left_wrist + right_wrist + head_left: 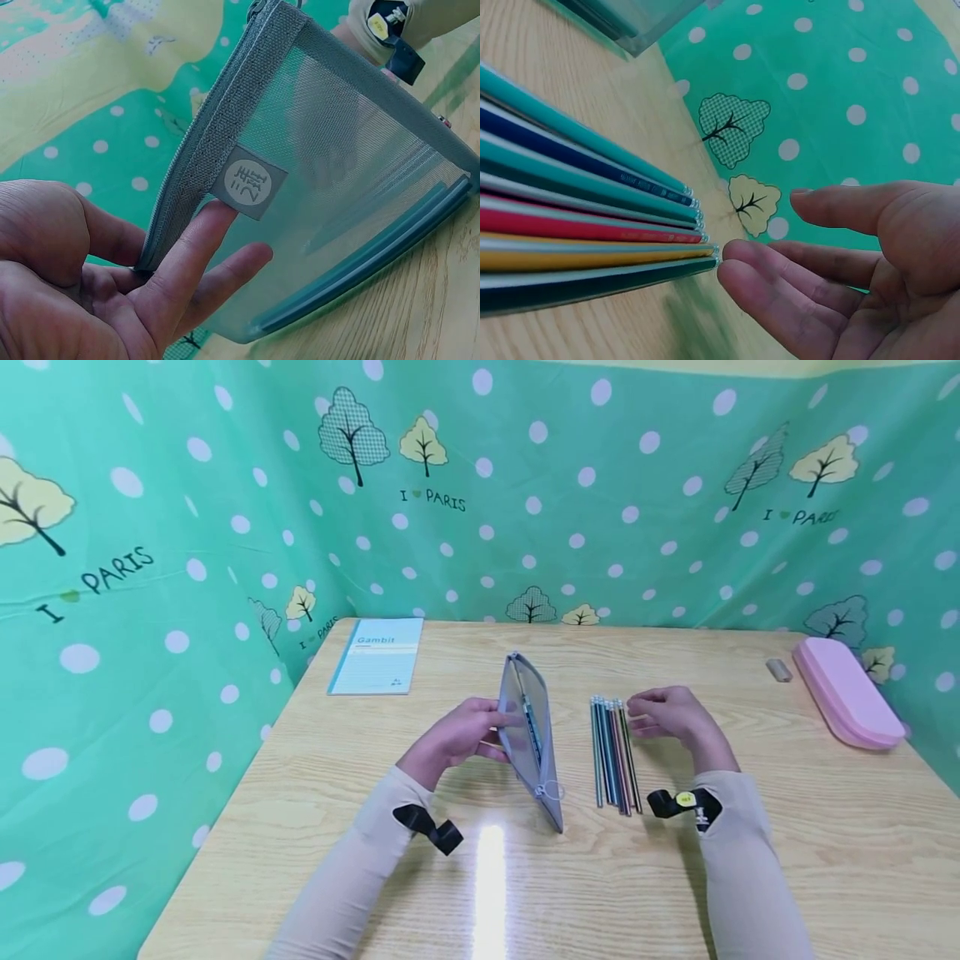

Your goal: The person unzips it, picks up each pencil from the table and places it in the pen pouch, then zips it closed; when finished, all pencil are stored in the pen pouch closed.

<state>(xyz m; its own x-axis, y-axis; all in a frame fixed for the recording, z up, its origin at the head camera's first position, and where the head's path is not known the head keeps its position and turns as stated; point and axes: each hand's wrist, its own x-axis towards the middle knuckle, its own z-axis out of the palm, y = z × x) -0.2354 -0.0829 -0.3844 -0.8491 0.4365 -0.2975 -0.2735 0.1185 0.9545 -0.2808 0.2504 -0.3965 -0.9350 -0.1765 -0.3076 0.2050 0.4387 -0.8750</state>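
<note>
My left hand (471, 729) pinches the side edge of a grey mesh zip pouch (352, 127), which stands upright on its long edge with its zip side up and parted. Pencils (533, 731) lie inside it, seen through the mesh in the left wrist view (375, 259). To its right, a row of several coloured pencils (615, 756) lies side by side on the table. Beside their far ends is my right hand (670, 717), fingers loosely bent and thumb apart, with nothing in its grasp. In the right wrist view, its fingertips (735, 274) are close to the pencil ends.
A light blue notebook (377, 656) lies at the table's back left. At the right are a pink pencil case (849, 692) and a small grey eraser-like block (778, 670). A green dotted cloth (525, 510) hangs behind the wooden table (300, 827).
</note>
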